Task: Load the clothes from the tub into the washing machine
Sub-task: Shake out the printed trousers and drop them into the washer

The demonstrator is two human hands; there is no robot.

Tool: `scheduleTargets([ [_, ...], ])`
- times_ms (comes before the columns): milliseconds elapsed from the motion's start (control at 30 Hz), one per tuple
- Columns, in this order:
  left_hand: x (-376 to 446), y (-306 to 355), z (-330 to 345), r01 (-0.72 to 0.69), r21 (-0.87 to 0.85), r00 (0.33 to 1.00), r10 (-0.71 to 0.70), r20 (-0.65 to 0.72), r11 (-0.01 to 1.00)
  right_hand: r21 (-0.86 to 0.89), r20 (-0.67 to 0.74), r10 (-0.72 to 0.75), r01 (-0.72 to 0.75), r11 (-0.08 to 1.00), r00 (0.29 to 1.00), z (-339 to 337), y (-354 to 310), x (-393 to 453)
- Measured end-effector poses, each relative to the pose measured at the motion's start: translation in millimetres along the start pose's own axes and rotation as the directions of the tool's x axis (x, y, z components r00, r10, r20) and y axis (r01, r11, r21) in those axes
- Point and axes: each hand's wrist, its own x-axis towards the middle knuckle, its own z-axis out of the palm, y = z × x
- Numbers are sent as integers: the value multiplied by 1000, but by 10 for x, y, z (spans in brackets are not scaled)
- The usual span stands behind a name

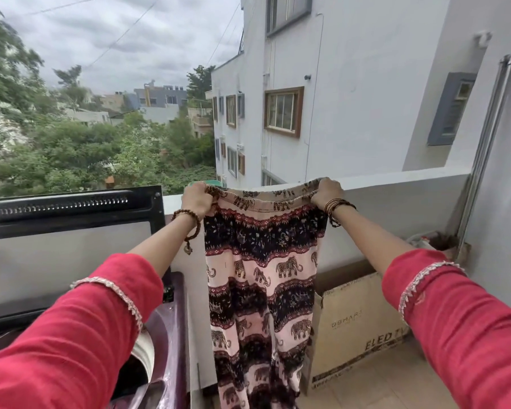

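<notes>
I hold up a pair of elephant-print trousers (260, 278), pink with dark bands, stretched by the waistband in front of me. My left hand (197, 199) grips the waistband's left end and my right hand (326, 192) grips its right end. The legs hang straight down past the bottom of the view. At the lower left stands the top-loading washing machine (171, 326), maroon, with its dark lid (71, 249) raised; part of the white drum rim (145, 354) shows under my left sleeve. The tub is not in view.
A white balcony parapet (401, 187) runs behind the trousers. A flat cardboard TV box (357, 329) leans against it at the lower right. Metal pipes (484, 149) run up the right wall. A green rim (210, 182) peeks above my left hand.
</notes>
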Motion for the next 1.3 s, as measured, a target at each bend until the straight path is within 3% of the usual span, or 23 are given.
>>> scheduleTargets([
  [133, -36, -5, -96, 2, 58, 1000, -2, 9, 998, 24, -124, -51, 54, 998, 991, -46, 39, 16],
  [267, -49, -5, -125, 35, 30, 999, -36, 23, 999, 0, -106, -44, 44, 999, 993, -108, -2, 30],
  [400, -64, 147, -120, 154, -301, 987, -129, 100, 941, 135, -102, 28, -14, 991, 994, -140, -74, 52],
  [533, -175, 412, -138, -46, -598, 994, -24, -108, 800, 457, -197, 109, -6, 889, 974, -133, -130, 93],
  [600, -264, 497, -157, -79, -691, 996, 35, -77, 719, 622, -160, 185, -46, 782, 970, -138, -164, 93],
  [667, -321, 515, -168, -63, -687, 997, 75, -12, 724, 794, 29, 257, -178, 582, 966, -120, -195, 56],
  [767, -307, 465, -178, -86, -635, 992, 128, 20, 768, 935, 283, 174, -312, 168, 943, -72, -267, 9],
  [833, -253, 425, -211, -150, -544, 983, 182, 5, 826, 947, 310, 120, -318, 53, 943, -48, -333, 31],
  [900, -184, 391, -249, -240, -344, 968, 249, -17, 908, 959, 274, 82, -279, 58, 958, -22, -436, 96],
  [933, -167, 393, -286, -269, -253, 961, 275, -9, 929, 965, 222, 75, -230, 128, 972, -14, -504, 134],
  [1033, -123, 429, -459, -353, -71, 935, 355, 15, 933, 785, -126, -38, 123, 607, 991, 14, -686, 171],
  [1067, -104, 431, -534, -385, -23, 922, 385, 29, 923, 665, -235, -140, 264, 699, 962, 37, -744, 180],
  [1133, -59, 428, -683, -456, 123, 890, 451, 65, 882, 488, -371, -347, 499, 716, 861, 60, -845, 148],
  [1200, -4, 430, -864, -512, 277, 857, 506, 96, 813, 286, -469, -519, 679, 676, 714, 101, -954, 185],
  [1300, 45, 489, -1183, -482, 494, 859, 500, 108, 723, 21, -450, -713, 805, 593, 537, 91, -1138, 267],
])
